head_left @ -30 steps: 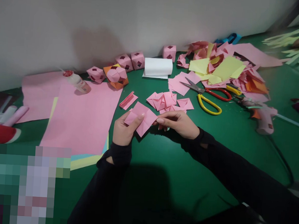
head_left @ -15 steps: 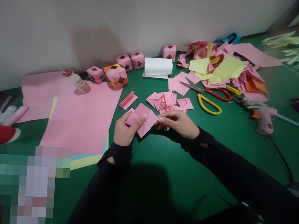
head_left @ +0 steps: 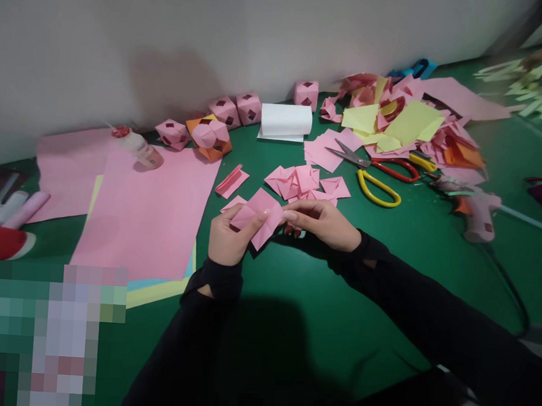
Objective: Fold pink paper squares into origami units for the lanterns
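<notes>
One creased pink paper square (head_left: 267,228) over the middle of the green table (head_left: 321,286), left hand (head_left: 228,240) gripping its left side, right hand (head_left: 329,224) pinching its right corner, folded pink pieces (head_left: 295,181) just beyond, scissors (head_left: 364,164) far right, pink sheet (head_left: 148,214) left.

One view, head-worn, looking forward and down from wearer's side of scissors (head_left: 364,164), across worktop (head_left: 303,284), to wall (head_left: 244,36) behind them; left hand (head_left: 229,242) and right hand (head_left: 331,224) at close range, nearer than scissors and mostly left of them, dark sleeves (head_left: 430,298) closer still; field wide, from large pink sheet (head_left: 146,214) well left of scissors to glue gun (head_left: 480,216) and beyond on their right
</notes>
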Demonstrator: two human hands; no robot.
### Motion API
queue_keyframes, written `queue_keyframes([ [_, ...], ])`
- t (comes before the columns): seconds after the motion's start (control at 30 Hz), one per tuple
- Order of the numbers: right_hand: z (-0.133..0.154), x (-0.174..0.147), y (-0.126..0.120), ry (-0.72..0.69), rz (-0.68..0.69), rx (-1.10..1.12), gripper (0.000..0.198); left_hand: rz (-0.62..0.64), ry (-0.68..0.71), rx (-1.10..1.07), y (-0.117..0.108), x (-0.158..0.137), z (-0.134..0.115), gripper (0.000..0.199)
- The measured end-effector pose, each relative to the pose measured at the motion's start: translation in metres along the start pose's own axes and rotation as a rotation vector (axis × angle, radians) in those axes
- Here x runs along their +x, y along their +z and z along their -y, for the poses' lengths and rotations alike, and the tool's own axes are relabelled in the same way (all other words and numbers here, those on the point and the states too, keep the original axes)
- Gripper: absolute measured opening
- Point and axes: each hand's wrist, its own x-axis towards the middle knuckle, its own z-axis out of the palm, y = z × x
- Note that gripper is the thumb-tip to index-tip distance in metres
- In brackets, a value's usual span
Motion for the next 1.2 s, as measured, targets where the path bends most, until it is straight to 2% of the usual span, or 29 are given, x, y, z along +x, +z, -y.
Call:
queue_keyframes([
  [0.3,0.0019,-0.0008,0.0019,0.015,-0.003,0.012,0.028,-0.042,0.016,0.071,0.0017,-0.0019,-0.0018,0.024],
  [0.47,0.0048,-0.0016,0.005,0.026,0.003,0.013,0.025,-0.011,0.055,0.064,0.0029,-0.0029,-0.0042,0.024],
  [0.7,0.0021,-0.0008,0.0063,0.079,-0.04,-0.01,0.028,-0.022,0.021,0.112,0.003,-0.0032,-0.0028,0.028],
  [0.83,0.0001,-0.0001,0.0053,0.049,-0.054,-0.014,0.027,-0.021,0.04,0.054,0.0031,-0.0016,-0.0015,0.028],
  [0.97,0.0007,0.0002,0.005,0.033,-0.082,0.03,0.023,0.034,0.069,-0.045,0.0021,0.0001,-0.0015,0.025],
  [1.2,0.0008,0.0008,0.0045,0.044,-0.11,0.041,0.027,-0.006,0.041,0.004,0.0012,-0.0034,-0.0047,0.019],
])
